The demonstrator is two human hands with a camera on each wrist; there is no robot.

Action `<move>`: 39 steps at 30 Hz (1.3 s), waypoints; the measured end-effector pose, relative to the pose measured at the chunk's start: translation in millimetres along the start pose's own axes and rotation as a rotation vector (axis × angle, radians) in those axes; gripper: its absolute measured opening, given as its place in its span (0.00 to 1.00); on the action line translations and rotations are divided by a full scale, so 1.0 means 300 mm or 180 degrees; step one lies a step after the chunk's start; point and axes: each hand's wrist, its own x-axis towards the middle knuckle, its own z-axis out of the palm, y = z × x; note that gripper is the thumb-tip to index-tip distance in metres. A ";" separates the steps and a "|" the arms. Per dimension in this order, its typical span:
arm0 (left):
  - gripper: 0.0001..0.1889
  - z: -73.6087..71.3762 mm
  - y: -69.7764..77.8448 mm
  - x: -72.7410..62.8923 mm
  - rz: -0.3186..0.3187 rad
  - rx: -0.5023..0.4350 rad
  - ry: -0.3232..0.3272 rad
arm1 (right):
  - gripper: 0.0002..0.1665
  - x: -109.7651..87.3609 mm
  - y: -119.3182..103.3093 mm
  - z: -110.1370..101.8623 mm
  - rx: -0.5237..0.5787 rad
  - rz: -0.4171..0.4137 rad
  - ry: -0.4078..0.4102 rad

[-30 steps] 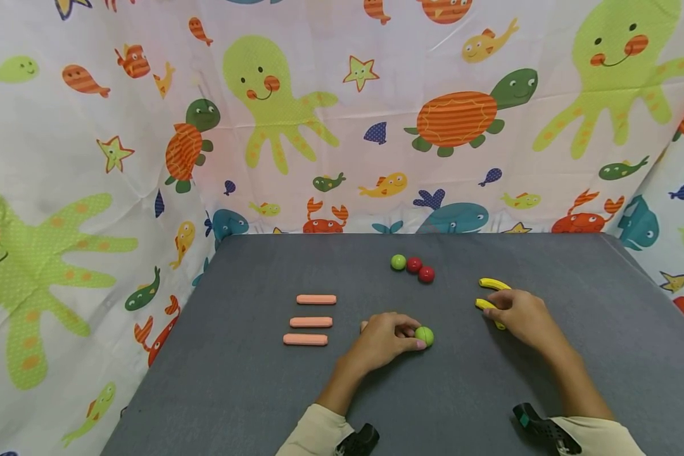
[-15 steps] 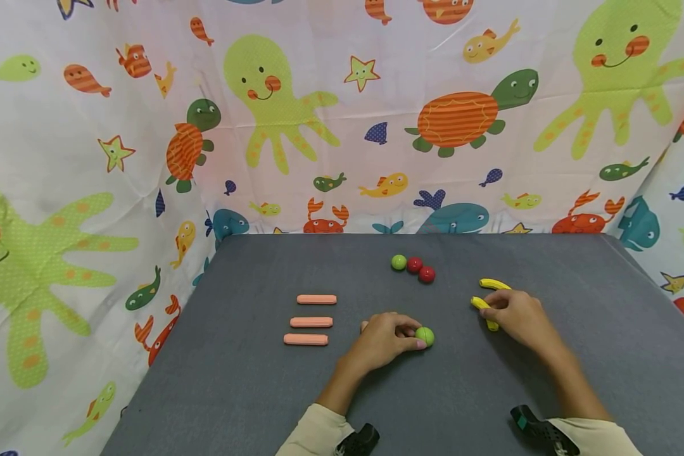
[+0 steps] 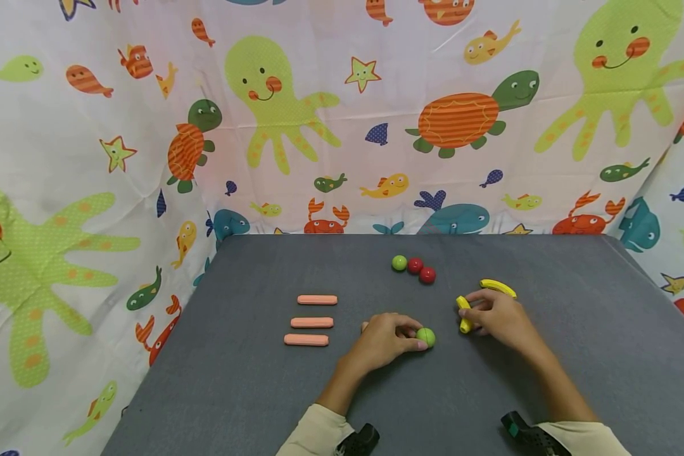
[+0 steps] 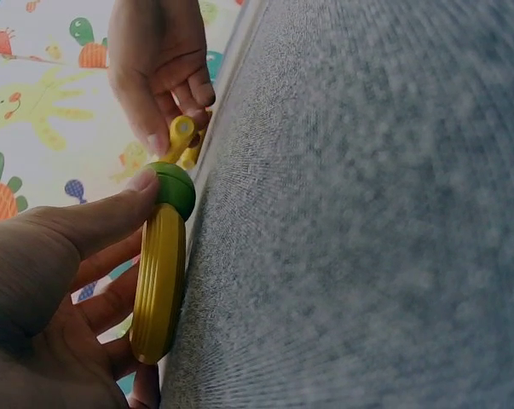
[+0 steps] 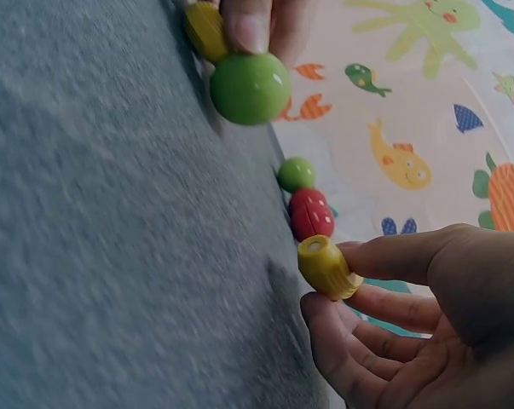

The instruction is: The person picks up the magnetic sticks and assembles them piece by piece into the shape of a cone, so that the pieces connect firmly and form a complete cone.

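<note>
The counter (image 3: 234,392) is flat; in my judgement, a round thing knocked loose could roll toward its far edge. The right hand (image 3: 501,318) pinches a banana (image 5: 323,267), thumb against fingers, toward the counter's right edge; so narrow a hold could let it twist. The second banana (image 3: 498,289) lies just beyond, liable to be brushed. A yellow piece (image 4: 158,290) sits alongside the left hand (image 3: 383,342), support unclear, and may slip. Those fingers pinch the green ball (image 3: 426,337); uneven pressure could eject it.
</note>
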 end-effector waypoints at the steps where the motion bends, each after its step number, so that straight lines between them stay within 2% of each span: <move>1: 0.15 0.000 0.000 0.000 -0.0004 -0.0009 -0.0010 | 0.27 0.000 -0.003 0.007 0.0024 -0.0003 -0.0023; 18: 0.15 0.007 0.004 0.002 0.0000 -0.0022 -0.0062 | 0.29 -0.005 -0.050 0.092 0.0297 0.0107 -0.0194; 31: 0.15 0.007 0.006 0.002 0.0036 0.0011 -0.0055 | 0.26 -0.014 -0.071 0.115 0.0514 0.0045 -0.0188; 39: 0.15 0.007 0.010 0.004 0.0024 0.0030 -0.0062 | 0.26 -0.014 -0.074 0.114 0.0442 0.0054 -0.0191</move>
